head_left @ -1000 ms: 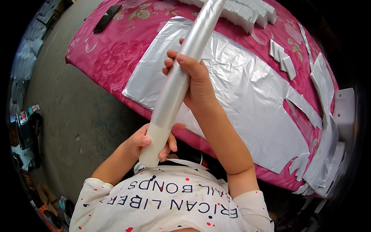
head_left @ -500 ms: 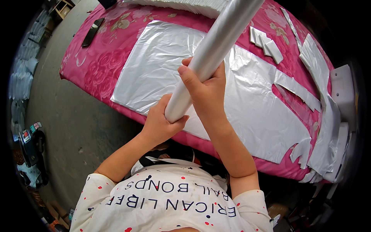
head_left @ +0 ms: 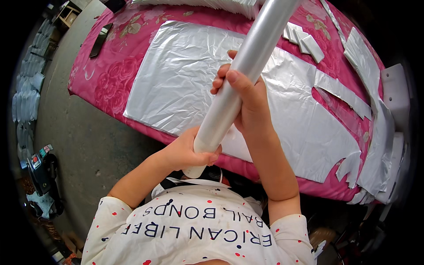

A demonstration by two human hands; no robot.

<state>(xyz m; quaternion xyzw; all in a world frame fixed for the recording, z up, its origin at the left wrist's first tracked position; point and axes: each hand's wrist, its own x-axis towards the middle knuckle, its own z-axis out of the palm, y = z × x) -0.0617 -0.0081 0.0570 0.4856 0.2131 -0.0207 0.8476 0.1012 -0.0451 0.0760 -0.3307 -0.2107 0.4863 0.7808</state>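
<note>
A long, shiny whitish roll of plastic film [head_left: 260, 37] slants across the view, its far end cut off by the upper edge. My left hand [head_left: 182, 151] is closed around its lower part, and a short stretch of the roll pokes out below that hand, near my shirt. Farther up, my right hand [head_left: 255, 104] grips the roll with the thumb on top and the fingertips showing on its left side. Beneath the roll, a flat stack of silvery white plastic bags [head_left: 170, 75] lies on the table, partly covered by my hands and the roll.
A pink flowered cloth [head_left: 115, 84] covers the table. Several small white folded packets [head_left: 312, 47] lie at the far right, a black phone [head_left: 101, 40] at the far left. Cut plastic strips [head_left: 342, 95] and a long plastic piece [head_left: 380, 137] sit along the right edge.
The roll has come closer to my body, and its lower end now shows below my left hand. My left hand has lowered a little; my right hand has shifted slightly right.
</note>
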